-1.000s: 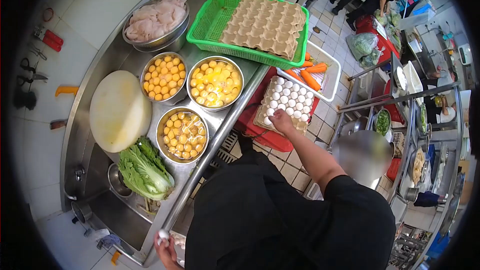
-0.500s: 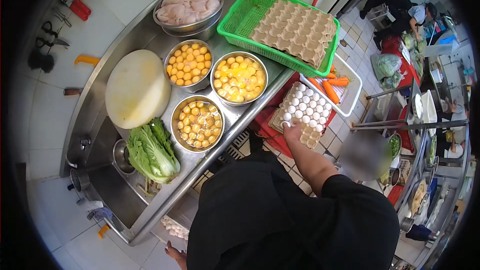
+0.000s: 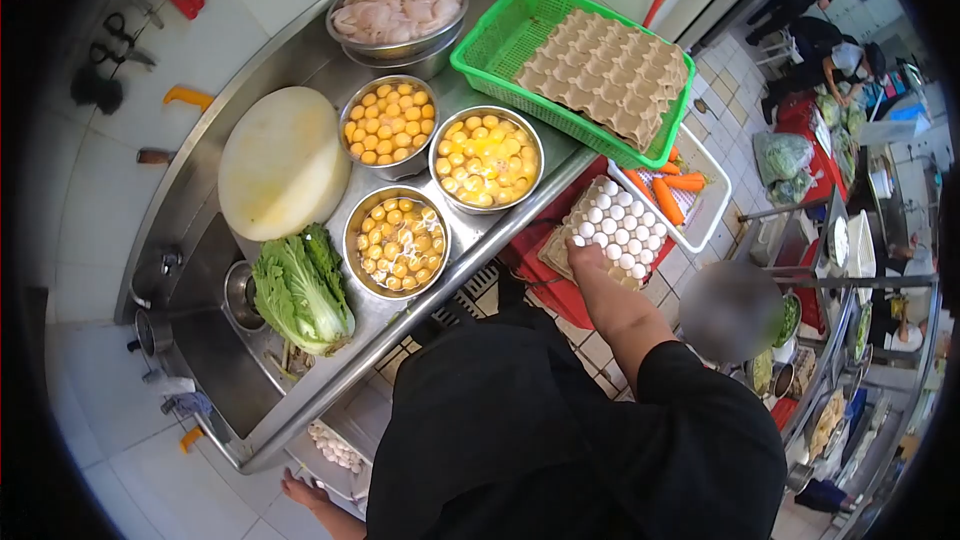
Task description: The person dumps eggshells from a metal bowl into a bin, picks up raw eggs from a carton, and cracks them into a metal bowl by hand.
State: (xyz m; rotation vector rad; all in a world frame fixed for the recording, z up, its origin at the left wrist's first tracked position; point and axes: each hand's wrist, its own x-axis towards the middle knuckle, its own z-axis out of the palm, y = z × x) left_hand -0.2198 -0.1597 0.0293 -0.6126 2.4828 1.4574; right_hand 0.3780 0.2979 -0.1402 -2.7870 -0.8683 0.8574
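My right hand (image 3: 588,258) reaches down to the near left corner of a cardboard tray (image 3: 556,248) of white eggs (image 3: 622,228). Its fingers are closed round a white egg (image 3: 578,241), mostly hidden by the hand. My left hand (image 3: 303,490) hangs low at the left, fingers apart, beside a container of peeled garlic (image 3: 335,448). On the steel counter stand three metal bowls of cracked eggs: one at the back (image 3: 390,126), one at the right (image 3: 487,159) and one nearest me (image 3: 397,243).
A green basket (image 3: 480,75) holds stacked, shell-free egg trays (image 3: 605,70). A white round board (image 3: 283,162), a leafy cabbage (image 3: 303,290) and a bowl of pale sliced meat (image 3: 400,8) share the counter. Carrots (image 3: 668,198) lie in a white bin (image 3: 712,210). People work farther right.
The view has shifted slightly. My left hand has moved left and up, out beside the garlic container, more of which now shows. My right hand stays at the egg tray.
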